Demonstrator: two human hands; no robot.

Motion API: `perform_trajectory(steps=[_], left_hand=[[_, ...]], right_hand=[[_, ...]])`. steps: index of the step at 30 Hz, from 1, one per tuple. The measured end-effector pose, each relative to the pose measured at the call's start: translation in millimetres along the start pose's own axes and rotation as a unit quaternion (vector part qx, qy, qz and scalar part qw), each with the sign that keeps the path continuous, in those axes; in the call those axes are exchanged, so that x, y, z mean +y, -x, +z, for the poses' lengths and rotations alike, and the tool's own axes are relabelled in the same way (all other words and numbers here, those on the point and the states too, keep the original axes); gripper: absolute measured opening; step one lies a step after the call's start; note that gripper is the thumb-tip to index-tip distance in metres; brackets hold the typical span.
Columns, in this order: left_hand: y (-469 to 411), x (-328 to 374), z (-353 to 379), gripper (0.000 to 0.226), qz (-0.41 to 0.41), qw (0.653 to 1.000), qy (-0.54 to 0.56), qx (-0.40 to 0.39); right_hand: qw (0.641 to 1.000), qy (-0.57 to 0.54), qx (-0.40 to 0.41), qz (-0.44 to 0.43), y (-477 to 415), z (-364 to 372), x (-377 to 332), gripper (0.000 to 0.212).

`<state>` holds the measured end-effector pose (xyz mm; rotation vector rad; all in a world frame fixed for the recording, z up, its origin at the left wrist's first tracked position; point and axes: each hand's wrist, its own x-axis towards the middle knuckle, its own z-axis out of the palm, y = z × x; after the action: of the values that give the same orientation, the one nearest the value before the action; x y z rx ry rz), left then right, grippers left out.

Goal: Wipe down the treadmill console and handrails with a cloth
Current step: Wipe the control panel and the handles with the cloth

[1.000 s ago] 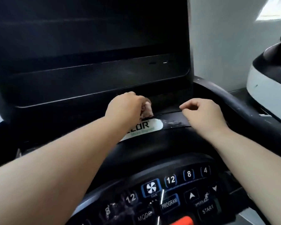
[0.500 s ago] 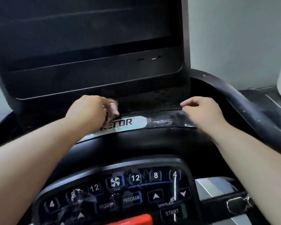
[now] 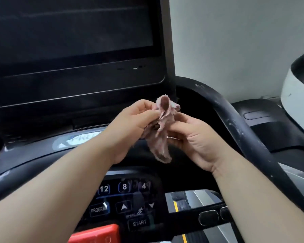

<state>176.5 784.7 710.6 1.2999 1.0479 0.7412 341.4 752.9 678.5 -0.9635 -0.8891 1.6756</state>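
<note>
Pink, grimy cloth (image 3: pixel 162 132) hangs bunched between both hands above the console (image 3: pixel 123 204): left hand (image 3: pixel 130 127) pinching its left edge, right hand (image 3: pixel 195 139) gripping its right.

Dim soft light, slight blur, wide-angle bowing

The left forearm (image 3: pixel 60 181) covers the keypad's (image 3: pixel 125 187) left half and part of the blurred logo plate (image 3: pixel 81 139). The red button (image 3: pixel 95 234) runs off the bottom edge, the white machine (image 3: pixel 298 106) off the right. Some cloth (image 3: pixel 161 142) is bunched unseen inside the left grip (image 3: pixel 130 123).
</note>
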Motion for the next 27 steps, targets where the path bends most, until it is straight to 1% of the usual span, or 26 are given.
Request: perform_trajectory(steps=[1,2,4,5,7,10,11,12,14,16,17,19,20,21,22,23,24,25,26,27], left_hand=[[9,6,-3,0.011,-0.013,0.999,0.034,0.004],[16,11,-9,0.020,-0.028,0.998,0.057,0.001],[31,18,-22,0.043,-0.040,0.997,0.054,-0.041],[39,20,-29,0.047,-0.041,0.997,0.042,-0.053],[55,17,-42,0.037,-0.048,0.998,0.030,-0.025],[76,10,-62,0.006,-0.028,0.998,0.018,0.044],[82,7,-70,0.002,-0.014,0.999,0.007,0.052],[89,3,-78,0.002,-0.001,0.998,-0.015,0.056],[104,-4,-97,0.009,0.028,0.996,-0.069,0.049],[121,-15,-118,0.016,0.051,0.995,-0.079,0.035],[130,-22,-131,0.016,0.053,0.994,-0.081,0.044],[146,-41,-160,0.018,0.041,0.986,-0.133,0.088],[154,-51,-175,0.020,0.032,0.979,-0.174,0.101],[161,-60,-189,0.022,0.025,0.971,-0.216,0.102],[168,-68,-201,0.023,0.021,0.961,-0.256,0.099],[173,-75,-211,0.025,0.018,0.953,-0.286,0.097],[177,-81,-219,0.026,0.013,0.947,-0.306,0.095],[182,-86,-225,0.028,0.004,0.942,-0.322,0.090],[185,-91,-229,0.029,-0.005,0.938,-0.336,0.082],[188,-97,-233,0.030,-0.010,0.935,-0.348,0.070]], right_hand=[[1.000,-0.009,0.004,-0.003,2,10,1,0.029],[1.000,-0.018,0.014,-0.006,3,20,1,0.029],[0.999,-0.030,0.041,-0.019,4,38,4,0.027],[0.998,-0.026,0.048,-0.024,6,47,5,0.027],[0.998,-0.025,0.047,-0.015,9,64,8,0.032],[0.997,-0.071,0.009,0.016,15,91,12,0.051],[0.996,-0.087,-0.008,0.013,17,102,13,0.055],[0.995,-0.099,-0.021,0.006,18,112,16,0.055],[0.996,-0.083,-0.013,-0.006,21,134,29,0.045],[0.999,-0.017,0.025,-0.031,27,154,45,0.032],[0.997,0.008,0.062,-0.053,31,164,52,0.025],[0.983,0.009,0.156,-0.101,42,177,67,0.010],[0.969,0.001,0.211,-0.131,47,182,73,0.009],[0.948,0.005,0.272,-0.167,53,184,80,0.013],[0.919,0.024,0.337,-0.206,58,186,88,0.018],[0.880,0.077,0.405,-0.237,64,188,97,0.022],[0.835,0.165,0.461,-0.251,67,187,107,0.022],[0.791,0.268,0.492,-0.246,70,186,118,0.015],[0.761,0.352,0.495,-0.227,71,187,130,0.010],[0.750,0.416,0.478,-0.191,71,188,142,0.022]])
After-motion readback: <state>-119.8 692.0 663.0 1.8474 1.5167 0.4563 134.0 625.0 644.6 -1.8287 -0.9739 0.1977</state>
